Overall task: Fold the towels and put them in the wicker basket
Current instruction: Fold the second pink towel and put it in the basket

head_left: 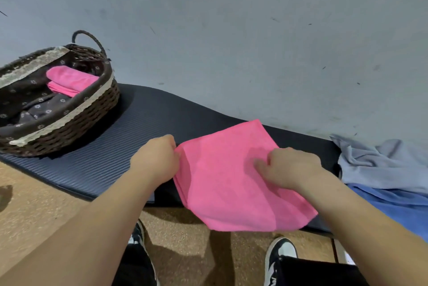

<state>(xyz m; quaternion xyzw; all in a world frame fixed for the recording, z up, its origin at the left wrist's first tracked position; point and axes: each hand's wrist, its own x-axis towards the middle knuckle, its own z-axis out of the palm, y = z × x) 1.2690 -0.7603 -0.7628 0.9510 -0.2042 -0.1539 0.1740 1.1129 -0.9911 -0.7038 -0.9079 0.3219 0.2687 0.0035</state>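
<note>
A pink towel (231, 184) lies partly folded on a dark ribbed mat (129, 128), its near corner hanging over the mat's front edge. My left hand (157, 158) pinches the towel's left corner. My right hand (289, 167) grips the towel's top layer near its right side with curled fingers. A brown wicker basket (76, 123) with a flowered lining stands at the mat's left end. A folded pink towel (69, 79) lies inside it.
Crumpled light-blue cloth (379, 165) and a darker blue cloth (398, 202) lie at the mat's right end. A grey wall (231, 42) rises right behind the mat. My two shoes stand on the tan floor (46, 204) below.
</note>
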